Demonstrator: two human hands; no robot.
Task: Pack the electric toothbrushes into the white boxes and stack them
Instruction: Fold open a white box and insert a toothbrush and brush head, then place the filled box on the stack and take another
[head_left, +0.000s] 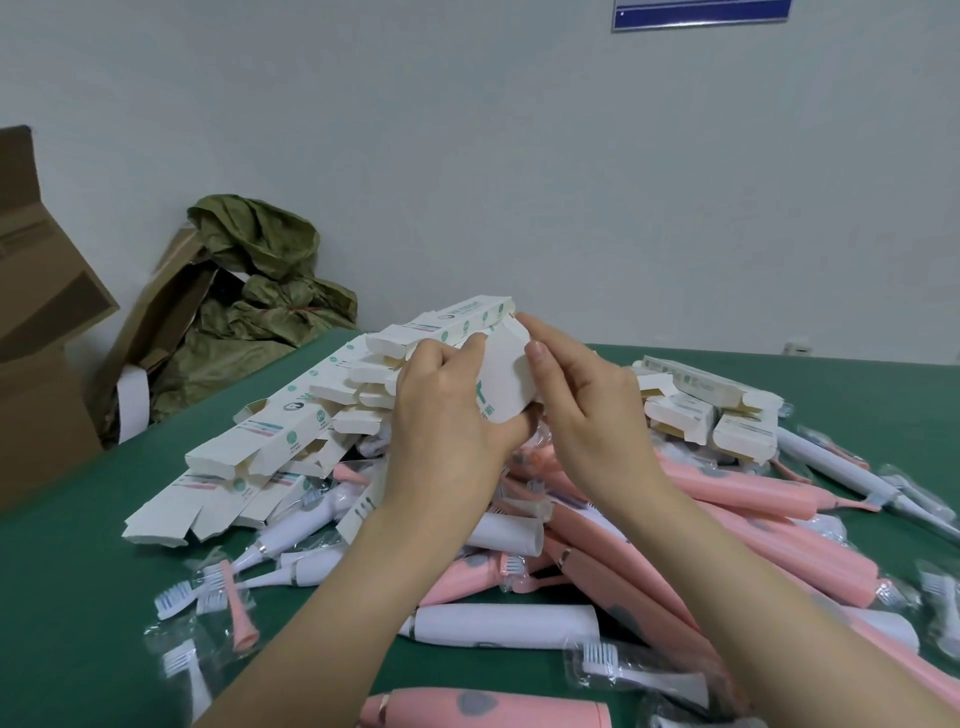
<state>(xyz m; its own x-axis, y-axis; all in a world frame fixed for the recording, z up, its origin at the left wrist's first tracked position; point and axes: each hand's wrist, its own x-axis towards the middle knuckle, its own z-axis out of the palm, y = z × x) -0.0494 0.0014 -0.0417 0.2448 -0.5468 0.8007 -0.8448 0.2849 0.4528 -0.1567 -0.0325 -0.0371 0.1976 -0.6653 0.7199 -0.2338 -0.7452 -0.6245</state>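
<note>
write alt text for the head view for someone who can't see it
The left hand and right hand hold a white box over a green table, the right thumb on its end flap. Below lies a pile of pink and white toothbrushes, with open boxes heaped to the left and behind.

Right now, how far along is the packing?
Early, it seems. Done: nothing is stacked neatly; the heap of boxes lies loose, many with open flaps. In hand: the left hand and right hand hold one white box at its end flap. Left: many pink toothbrushes, white toothbrushes and bagged brush heads lie loose on the table.
</note>
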